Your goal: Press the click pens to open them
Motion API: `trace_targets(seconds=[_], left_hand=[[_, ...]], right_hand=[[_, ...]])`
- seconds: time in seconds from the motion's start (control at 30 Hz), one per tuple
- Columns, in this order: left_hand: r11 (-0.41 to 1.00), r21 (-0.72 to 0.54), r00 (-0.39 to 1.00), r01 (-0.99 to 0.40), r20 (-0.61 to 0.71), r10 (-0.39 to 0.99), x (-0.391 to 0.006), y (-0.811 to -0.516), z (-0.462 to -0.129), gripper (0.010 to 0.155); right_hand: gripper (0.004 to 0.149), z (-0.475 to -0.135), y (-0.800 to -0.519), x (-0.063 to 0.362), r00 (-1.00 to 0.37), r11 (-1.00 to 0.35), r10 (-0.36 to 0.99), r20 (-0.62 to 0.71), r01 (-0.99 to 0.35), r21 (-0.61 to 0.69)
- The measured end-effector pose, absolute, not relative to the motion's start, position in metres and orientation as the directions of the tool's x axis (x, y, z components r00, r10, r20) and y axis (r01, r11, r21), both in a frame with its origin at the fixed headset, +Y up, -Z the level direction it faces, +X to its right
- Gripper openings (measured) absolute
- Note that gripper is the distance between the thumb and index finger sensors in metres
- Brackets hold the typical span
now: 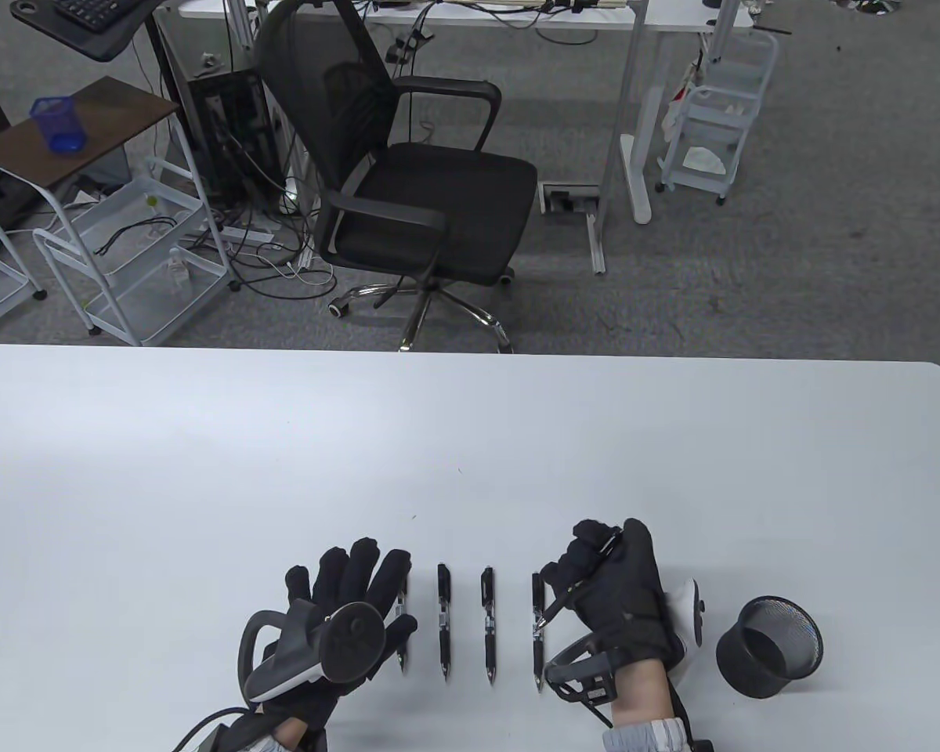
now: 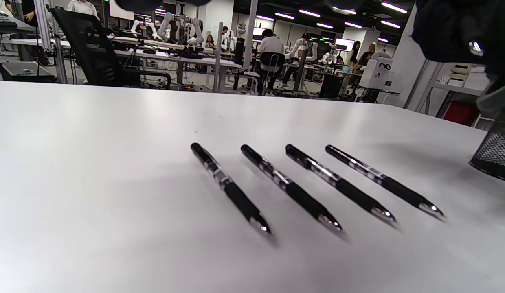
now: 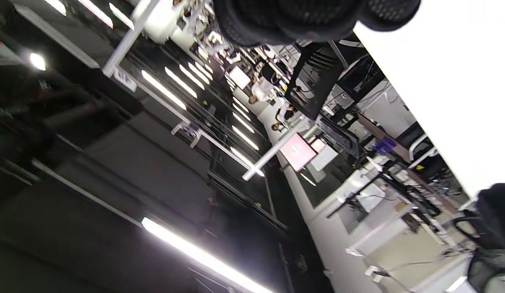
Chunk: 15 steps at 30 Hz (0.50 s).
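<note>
Several black click pens lie side by side in a row near the table's front edge, tips toward me: one (image 1: 443, 619), one (image 1: 488, 623) and one (image 1: 536, 634). The leftmost pen (image 1: 401, 658) is partly under my left hand (image 1: 348, 587), which rests flat on the table with fingers spread. My right hand (image 1: 595, 572) grips another black pen (image 1: 572, 591), held slanted above the rightmost lying pen with its tip down-left. The row also shows in the left wrist view (image 2: 291, 189). The right wrist view shows only my gloved fingers (image 3: 297, 16).
A black mesh pen cup (image 1: 769, 646) stands right of my right hand; its edge shows in the left wrist view (image 2: 496, 150). The white table (image 1: 470, 439) stretches far beyond the pens. An office chair (image 1: 423, 188) stands past the far edge.
</note>
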<state>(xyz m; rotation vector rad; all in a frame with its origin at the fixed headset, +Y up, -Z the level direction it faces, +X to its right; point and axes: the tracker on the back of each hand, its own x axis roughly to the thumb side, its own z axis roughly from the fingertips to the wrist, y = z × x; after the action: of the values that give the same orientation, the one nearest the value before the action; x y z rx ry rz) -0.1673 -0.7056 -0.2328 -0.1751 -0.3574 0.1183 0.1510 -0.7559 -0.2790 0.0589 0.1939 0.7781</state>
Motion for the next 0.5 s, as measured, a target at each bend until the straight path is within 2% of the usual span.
trace_targets(seconds=[0.07,0.13,0.23,0.33,0.5], left_hand=[[0.978,-0.19,0.93,-0.086,0.337,0.147,-0.168,-0.705,-0.233,0.069],[0.978,-0.189,0.93,-0.087,0.337,0.148,-0.168,-0.705,-0.233,0.069],[0.978,-0.189,0.93,-0.089,0.335,0.15,-0.168,-0.705,-0.233,0.069],[0.977,-0.191,0.93,-0.089,0.335,0.15,-0.168,-0.706,-0.233,0.069],[0.977,-0.191,0.93,-0.091,0.335,0.152,-0.168,-0.706,-0.233,0.069]], right_hand=[[0.062,-0.282,-0.747,0.151,0.615,0.625,0.779,-0.121,-0.748,0.225],[0.06,-0.283,-0.737,0.152,0.464,0.48,0.877,-0.127,-0.836,0.266],[0.056,-0.283,-0.729,0.156,0.182,0.194,0.98,-0.079,-0.964,0.181],[0.051,-0.284,-0.726,0.162,-0.073,-0.067,0.996,-0.05,-0.991,0.115],[0.047,-0.286,-0.735,0.166,-0.227,-0.214,0.961,-0.156,-0.972,0.093]])
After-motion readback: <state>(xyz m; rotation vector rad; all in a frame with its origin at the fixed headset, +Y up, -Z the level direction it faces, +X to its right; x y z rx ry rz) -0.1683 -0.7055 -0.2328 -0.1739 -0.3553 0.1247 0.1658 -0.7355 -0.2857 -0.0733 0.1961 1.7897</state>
